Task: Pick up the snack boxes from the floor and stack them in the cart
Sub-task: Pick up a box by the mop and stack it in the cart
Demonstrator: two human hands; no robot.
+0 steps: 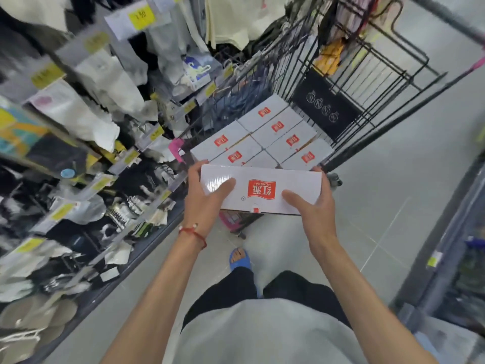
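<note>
The left hand [207, 195] and the right hand [312, 206] each hold one end of a white snack box [262, 190]. On each hand the thumb lies flat on the lid and the other fingers wrap round the end of the box. So both hands are grasping it, and it looks like a good hold.

The box is flat, with its red label facing up. It is in the air, just in front of the near end of the cart [244, 82].

Inside the cart is a neat layer of the same boxes [278, 127], lying side by side in two rows (their red labels all face up too). A shelf [78, 127] full of packets stands close on the left. The grey floor [393, 206] is on the right.

I think this is the carrying step: the box is off the floor but not in the cart yet. Next the box has to go up over the near edge, then down flat. It should line up with the boxes under it so the stack stays straight. Only then should the hands let go.
</note>
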